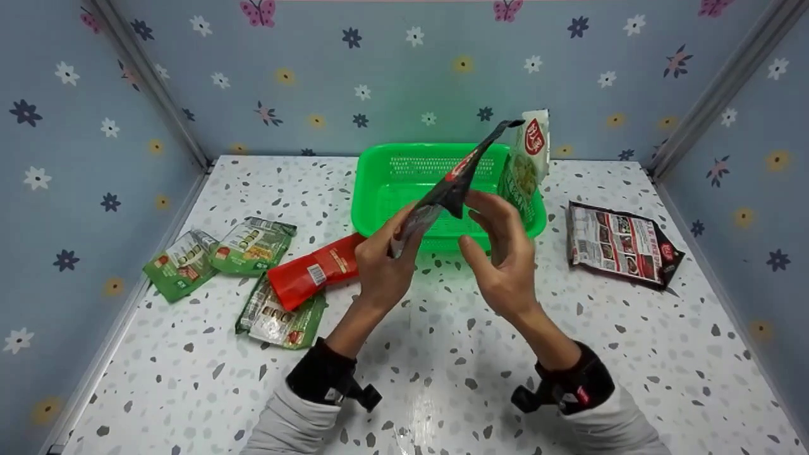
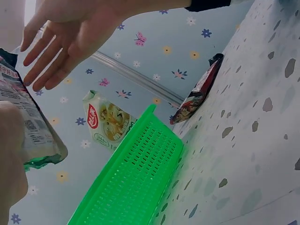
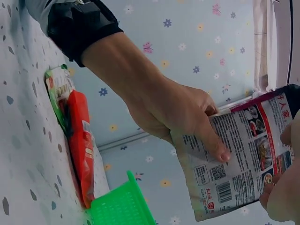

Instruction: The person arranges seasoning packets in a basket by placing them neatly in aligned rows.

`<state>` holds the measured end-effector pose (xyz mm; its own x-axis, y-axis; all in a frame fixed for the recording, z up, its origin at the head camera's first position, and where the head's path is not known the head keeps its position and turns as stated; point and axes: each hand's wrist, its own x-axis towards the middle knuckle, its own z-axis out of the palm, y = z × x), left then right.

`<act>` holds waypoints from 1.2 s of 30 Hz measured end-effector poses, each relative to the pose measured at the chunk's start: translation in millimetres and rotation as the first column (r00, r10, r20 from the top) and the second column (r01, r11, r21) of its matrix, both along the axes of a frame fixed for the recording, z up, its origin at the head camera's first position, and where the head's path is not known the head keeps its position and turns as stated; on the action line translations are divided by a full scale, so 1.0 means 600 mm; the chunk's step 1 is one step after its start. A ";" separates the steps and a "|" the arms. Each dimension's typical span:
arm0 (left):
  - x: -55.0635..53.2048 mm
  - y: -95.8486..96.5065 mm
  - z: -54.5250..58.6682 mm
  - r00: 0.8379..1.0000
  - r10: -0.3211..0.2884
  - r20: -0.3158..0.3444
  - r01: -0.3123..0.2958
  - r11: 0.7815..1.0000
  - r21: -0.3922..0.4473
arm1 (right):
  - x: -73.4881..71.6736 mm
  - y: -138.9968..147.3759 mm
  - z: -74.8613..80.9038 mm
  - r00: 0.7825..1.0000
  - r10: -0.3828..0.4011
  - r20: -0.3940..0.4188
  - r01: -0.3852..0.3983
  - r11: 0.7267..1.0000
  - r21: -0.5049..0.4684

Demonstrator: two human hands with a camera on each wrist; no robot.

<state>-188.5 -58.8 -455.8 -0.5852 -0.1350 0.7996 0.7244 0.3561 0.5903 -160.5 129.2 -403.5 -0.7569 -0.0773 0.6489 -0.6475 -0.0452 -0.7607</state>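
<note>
Visibly, left hand [image 1: 387, 262] pinched the dark food pouch [image 1: 451, 191] by its lower end, aloft near the green perforated basket [image 1: 373, 189]. Right hand [image 1: 507, 268] was close by, thumb and fingers apart; contact with the pouch could not be told.

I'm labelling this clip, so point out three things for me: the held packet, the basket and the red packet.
Held packet [image 3: 241, 157]: right wrist view, on its printed face.
Basket [image 2: 136, 173]: left wrist view, on its perforated outer wall.
Red packet [image 1: 316, 274]: head view, on its white label.
</note>
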 end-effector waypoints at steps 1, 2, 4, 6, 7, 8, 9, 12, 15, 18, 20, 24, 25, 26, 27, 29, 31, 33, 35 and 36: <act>0.000 0.000 0.000 0.999 0.013 -0.036 -0.013 1.000 -0.024 | 0.004 -0.004 -0.001 1.000 0.018 0.017 -0.018 1.000 0.012; 0.000 0.000 -0.001 0.997 0.024 -0.070 -0.028 0.998 -0.052 | 0.007 -0.006 -0.002 0.999 0.035 0.038 -0.036 0.999 0.019; 0.000 0.001 -0.002 0.990 0.045 -0.134 -0.059 0.993 -0.103 | 0.013 -0.012 -0.002 0.994 0.071 0.088 -0.072 0.997 0.008; 0.000 0.002 -0.005 0.977 0.085 -0.193 -0.116 0.981 -0.154 | 0.019 -0.016 -0.002 0.985 0.106 0.135 -0.104 0.994 -0.022; 0.001 0.002 -0.006 0.969 0.105 -0.223 -0.147 0.973 -0.179 | 0.022 -0.018 -0.002 0.981 0.113 0.156 -0.110 0.993 -0.031; 0.001 0.002 -0.007 0.960 0.127 -0.251 -0.181 0.962 -0.206 | 0.025 -0.019 -0.001 0.977 0.121 0.176 -0.115 0.992 -0.046; 0.000 0.002 -0.009 0.948 0.145 -0.283 -0.214 0.949 -0.231 | 0.028 -0.020 0.000 0.973 0.125 0.194 -0.115 0.992 -0.058; -0.001 0.001 -0.013 0.906 0.195 -0.377 -0.315 0.904 -0.288 | 0.037 -0.023 0.001 0.961 0.101 0.259 -0.085 0.994 -0.075; -0.001 0.001 -0.014 0.864 0.226 -0.450 -0.397 0.855 -0.334 | 0.042 -0.025 0.001 0.944 0.063 0.323 -0.036 0.995 -0.088; 0.002 0.003 -0.013 0.826 0.250 -0.505 -0.467 0.805 -0.366 | 0.045 -0.027 -0.001 0.923 0.021 0.383 0.012 0.996 -0.084; 0.004 0.005 -0.013 0.800 0.259 -0.541 -0.507 0.774 -0.380 | 0.045 -0.027 -0.001 0.913 0.042 0.406 0.008 0.993 -0.121; 0.006 0.009 -0.016 0.763 0.267 -0.588 -0.556 0.736 -0.387 | 0.044 -0.031 0.000 0.894 0.153 0.420 -0.033 0.960 -0.280; 0.006 0.010 -0.016 0.758 0.268 -0.595 -0.562 0.731 -0.387 | 0.044 -0.032 0.000 0.893 0.180 0.412 -0.042 0.946 -0.322; 0.006 0.011 -0.017 0.754 0.269 -0.600 -0.566 0.729 -0.385 | 0.043 -0.033 0.000 0.895 0.201 0.398 -0.049 0.932 -0.360; 0.006 0.012 -0.018 0.751 0.269 -0.603 -0.568 0.728 -0.384 | 0.043 -0.035 0.000 0.896 0.218 0.386 -0.055 0.918 -0.392; 0.006 0.014 -0.019 0.747 0.270 -0.608 -0.573 0.724 -0.383 | 0.042 -0.036 -0.001 0.900 0.238 0.364 -0.061 0.898 -0.435; 0.006 0.015 -0.020 0.743 0.272 -0.612 -0.579 0.720 -0.382 | 0.041 -0.038 -0.002 0.903 0.245 0.352 -0.061 0.886 -0.460; 0.007 0.016 -0.020 0.738 0.273 -0.617 -0.585 0.715 -0.383 | 0.040 -0.038 -0.003 0.906 0.242 0.348 -0.052 0.879 -0.475; 0.007 0.018 -0.020 0.734 0.274 -0.621 -0.589 0.711 -0.383 | 0.040 -0.040 -0.004 0.908 0.234 0.347 -0.037 0.870 -0.491; 0.008 0.019 -0.020 0.733 0.273 -0.623 -0.590 0.710 -0.384 | 0.039 -0.040 -0.004 0.910 0.232 0.343 -0.030 0.864 -0.503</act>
<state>-183.9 -47.6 -467.9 -0.0799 0.2635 0.9614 0.5200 0.8339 -0.1853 -137.0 104.9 -406.0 -0.9547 0.0482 0.2937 -0.2738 -0.5293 -0.8030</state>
